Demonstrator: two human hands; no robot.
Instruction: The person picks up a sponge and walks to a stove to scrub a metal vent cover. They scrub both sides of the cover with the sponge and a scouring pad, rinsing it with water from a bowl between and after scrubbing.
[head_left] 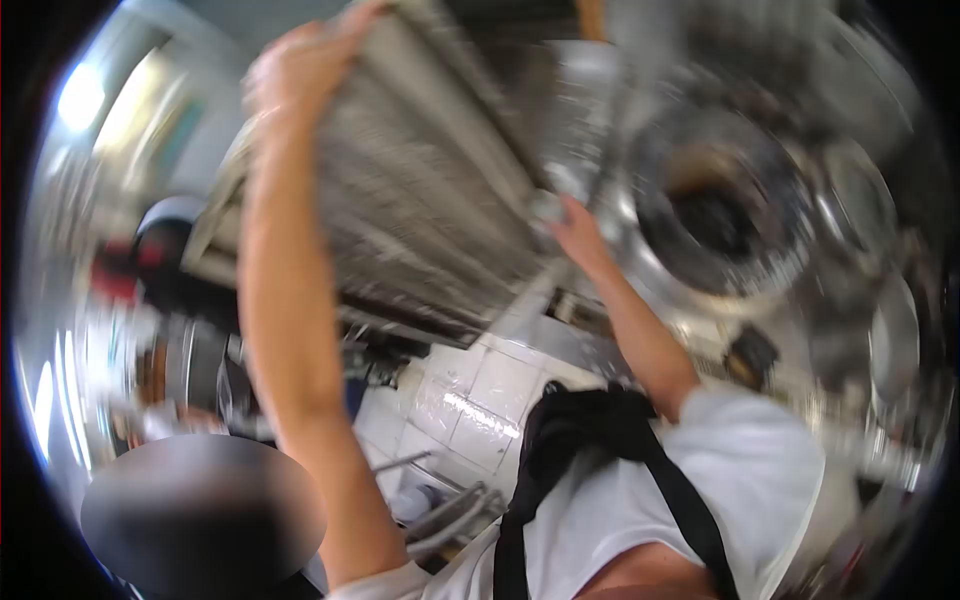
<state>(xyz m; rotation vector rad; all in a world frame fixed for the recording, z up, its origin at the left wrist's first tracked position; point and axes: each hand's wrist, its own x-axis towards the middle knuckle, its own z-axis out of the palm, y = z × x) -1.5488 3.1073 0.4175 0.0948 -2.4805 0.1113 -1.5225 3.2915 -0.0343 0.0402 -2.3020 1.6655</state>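
- Ridged panel (420,170): upper centre, tilted. If the upper hold slips, it could swing or drop; cause would be a greasy edge or uneven support. Lower edge overhangs the tiles; right corner runs close to the metalwork.
- Floor tiles (490,390): lower centre, shiny, maybe wet. Foot slip possible with 2 arms spread wide. Best open room in frame, narrow though.
- Round metal basin (660,180): upper right. Panel's right edge could knock it if turned that way; little slack there.
- Second person (200,520): lower left, near the left forearm. Elbow bump possible on a quick pull; tight on that side.
- Left hand (300,70): upper left, fingers look clamped over the panel's upper edge.
- Right hand (580,235): right of centre, by the panel's right edge. Blurred; can't tell if fingers are closed.
- Small pale item (546,207): at right fingertips, could fall if loose. Identity unclear.
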